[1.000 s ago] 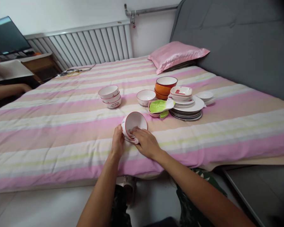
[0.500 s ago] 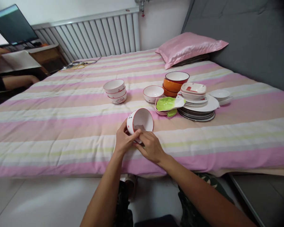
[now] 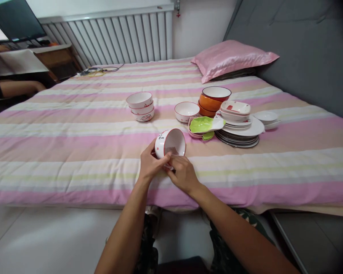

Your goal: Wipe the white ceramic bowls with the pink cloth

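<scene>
A white bowl with a red rim (image 3: 161, 144) is tilted on its side above the bed's near part, its opening facing right. My left hand (image 3: 152, 160) grips it from the left, thumb over the near rim. At the near rim, my right hand (image 3: 183, 171) has its fingers closed against the bowl; whether something thin lies between them is too small to tell. Beyond stand a stack of white bowls (image 3: 140, 101) and a single white bowl (image 3: 186, 110). Green leaf-shaped dishes (image 3: 202, 125) lie to the right, beside stacked plates (image 3: 253, 127) with small square bowls (image 3: 234, 108) on top.
Orange bowls (image 3: 210, 102) stand behind the plates, and small white dishes (image 3: 265, 116) lie right of them. A pink pillow (image 3: 234, 57) and cables (image 3: 98, 71) are at the bed's far side. Another person's leg (image 3: 18, 87) shows at the left.
The camera view has shifted slightly. The bowl in my hands has turned a little, and my right hand's fingers have moved slightly at its rim.
</scene>
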`<state>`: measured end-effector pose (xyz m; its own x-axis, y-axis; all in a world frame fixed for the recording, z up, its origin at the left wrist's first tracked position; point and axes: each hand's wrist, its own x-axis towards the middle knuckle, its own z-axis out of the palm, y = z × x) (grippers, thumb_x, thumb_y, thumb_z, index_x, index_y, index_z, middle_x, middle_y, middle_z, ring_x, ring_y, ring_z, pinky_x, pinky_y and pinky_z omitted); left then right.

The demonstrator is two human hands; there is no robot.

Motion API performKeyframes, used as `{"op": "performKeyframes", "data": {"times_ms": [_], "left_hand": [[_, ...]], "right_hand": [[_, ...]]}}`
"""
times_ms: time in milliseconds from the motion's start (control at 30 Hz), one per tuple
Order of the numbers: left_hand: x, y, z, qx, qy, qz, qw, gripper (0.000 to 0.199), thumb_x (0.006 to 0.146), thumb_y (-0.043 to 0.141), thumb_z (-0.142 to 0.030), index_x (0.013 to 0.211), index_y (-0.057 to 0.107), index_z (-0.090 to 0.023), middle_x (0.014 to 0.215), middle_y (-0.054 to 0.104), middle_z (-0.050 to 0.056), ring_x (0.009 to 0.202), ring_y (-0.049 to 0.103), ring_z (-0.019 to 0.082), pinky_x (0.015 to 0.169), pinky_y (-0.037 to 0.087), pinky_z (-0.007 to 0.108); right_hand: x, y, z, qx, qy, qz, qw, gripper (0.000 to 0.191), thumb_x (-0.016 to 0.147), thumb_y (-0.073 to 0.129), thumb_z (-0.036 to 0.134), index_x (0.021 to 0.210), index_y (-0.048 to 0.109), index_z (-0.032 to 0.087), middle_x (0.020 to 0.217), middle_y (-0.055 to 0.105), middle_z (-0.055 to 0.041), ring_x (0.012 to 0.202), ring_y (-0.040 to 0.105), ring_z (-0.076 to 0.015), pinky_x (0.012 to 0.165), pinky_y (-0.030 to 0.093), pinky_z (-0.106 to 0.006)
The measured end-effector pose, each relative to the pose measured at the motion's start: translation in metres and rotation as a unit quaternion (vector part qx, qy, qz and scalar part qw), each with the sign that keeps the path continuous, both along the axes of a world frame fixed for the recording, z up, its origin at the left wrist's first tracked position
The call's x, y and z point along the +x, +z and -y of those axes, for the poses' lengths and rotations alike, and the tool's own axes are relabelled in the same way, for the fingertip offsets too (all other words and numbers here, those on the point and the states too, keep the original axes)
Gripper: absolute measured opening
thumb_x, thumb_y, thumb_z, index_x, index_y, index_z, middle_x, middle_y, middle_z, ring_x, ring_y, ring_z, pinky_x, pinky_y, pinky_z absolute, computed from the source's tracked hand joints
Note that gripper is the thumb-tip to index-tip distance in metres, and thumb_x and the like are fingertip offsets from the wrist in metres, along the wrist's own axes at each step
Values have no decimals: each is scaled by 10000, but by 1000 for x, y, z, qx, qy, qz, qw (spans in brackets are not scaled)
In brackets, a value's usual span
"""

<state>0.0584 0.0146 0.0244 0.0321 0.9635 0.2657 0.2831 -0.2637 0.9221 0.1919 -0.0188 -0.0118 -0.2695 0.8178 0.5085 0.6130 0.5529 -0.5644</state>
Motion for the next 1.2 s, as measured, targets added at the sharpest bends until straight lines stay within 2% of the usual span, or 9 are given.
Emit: {"op": "performKeyframes", "data": {"times_ms": [267, 467, 533, 633, 733, 833, 933, 1100, 1200], "left_hand": [[4, 3, -3, -13, 15, -15, 1000, 616, 671, 707, -445, 1205, 598, -159, 1068, 677, 70, 978, 612, 247, 833, 490, 318], [3, -11, -5, -88, 44, 97, 990, 650, 752, 603, -549, 1263, 519, -156, 1103, 656, 111, 983, 622, 241, 837, 493, 345], [7, -12, -5, -105, 36, 137, 984, 607, 746, 615, -526, 1208, 550, -140, 1105, 655, 117, 981, 623, 238, 817, 499, 328], [13, -11, -5, -109, 21, 140, 984, 491, 736, 637, -463, 1101, 606, -135, 1074, 668, 111, 962, 626, 231, 800, 497, 310], [14, -10, -5, -122, 15, 113, 986, 465, 691, 689, -435, 1049, 622, -145, 1039, 679, 105, 938, 633, 240, 781, 498, 315], [13, -11, -5, -130, 22, 85, 988, 534, 609, 768, -396, 1048, 611, -135, 1040, 677, 122, 936, 634, 261, 776, 501, 336], [13, -10, -4, -137, 26, 96, 986, 562, 599, 779, -383, 1061, 593, -124, 1063, 665, 139, 950, 632, 266, 778, 503, 345], [14, -7, -3, -142, 17, 112, 983, 529, 631, 754, -389, 1051, 586, -114, 1065, 656, 145, 933, 631, 256, 742, 504, 326], [14, -7, -4, -137, 15, 110, 984, 541, 632, 752, -409, 1057, 589, -118, 1065, 657, 145, 939, 628, 260, 755, 502, 337]], "right_hand": [[4, 1, -2, -41, -40, 53, 997, 334, 801, 539, 152, 1127, 610, 180, 1096, 671, -104, 1048, 587, -259, 919, 425, -395], [2, 5, -8, -51, -64, 9, 997, 268, 857, 510, 203, 1106, 608, 196, 998, 686, -91, 1001, 606, -256, 867, 435, -365], [3, 6, -12, -58, -64, -6, 996, 278, 872, 499, 230, 1136, 585, 210, 1026, 676, -80, 1000, 607, -248, 835, 442, -343], [5, 8, -16, -72, -55, -17, 996, 292, 863, 506, 243, 1146, 571, 219, 995, 675, -50, 925, 627, -223, 744, 448, -292], [5, 8, -18, -76, -52, -36, 995, 224, 834, 536, 255, 1043, 608, 216, 903, 682, -33, 836, 632, -212, 694, 446, -277], [5, 9, -17, -69, -55, -55, 995, 135, 782, 587, 275, 888, 623, 201, 836, 678, -41, 774, 622, -213, 687, 455, -290], [6, 13, -15, -78, -28, -83, 993, 170, 754, 616, 296, 882, 614, 183, 822, 672, -46, 753, 617, -207, 687, 467, -290], [15, 20, -13, -140, 56, -141, 978, 205, 879, 494, 313, 987, 611, 184, 874, 670, -23, 780, 618, -167, 711, 471, -259], [18, 19, -15, -142, 65, -141, 978, 256, 936, 407, 331, 941, 613, 179, 882, 668, -35, 812, 617, -172, 706, 461, -259]]}}
